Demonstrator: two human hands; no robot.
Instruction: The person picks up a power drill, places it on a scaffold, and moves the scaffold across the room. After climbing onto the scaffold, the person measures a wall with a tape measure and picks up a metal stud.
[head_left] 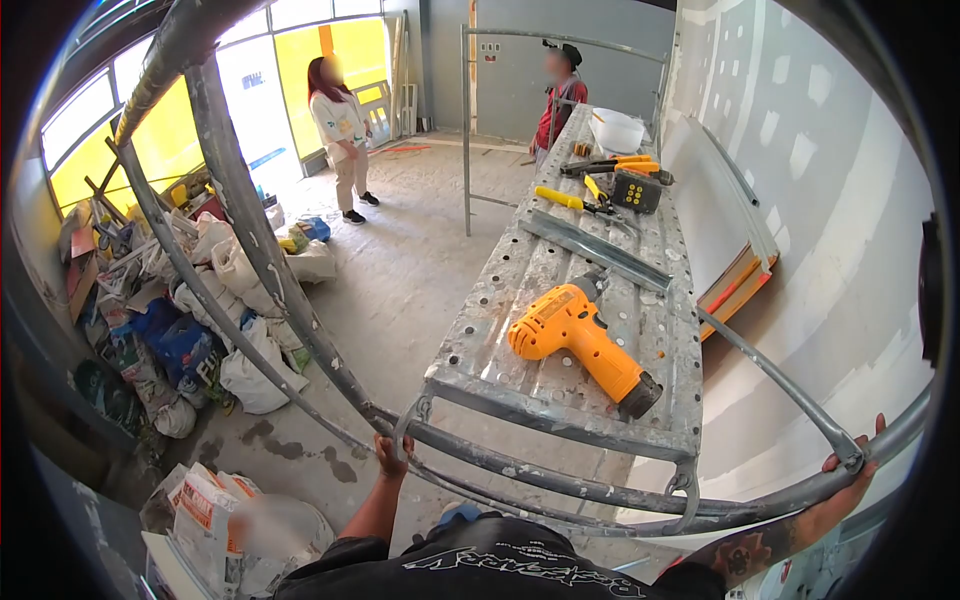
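Observation:
My left hand is closed on the scaffold frame, beside the hooked left corner of the platform. Far to the right, my right hand wraps around the same frame's tube, where a thin diagonal brace joins it. On the perforated metal scaffold plank lies an orange cordless drill, its battery end toward me. Behind it a metal channel lies across the plank. Yellow-handled snips, a dark box with yellow dots and another orange-and-black tool sit farther along.
A white tub stands at the plank's far end. Two people, one in white and one in red, stand beyond. Filled sacks and debris line the left. Boards lean against the right wall. A torn bag lies lower left.

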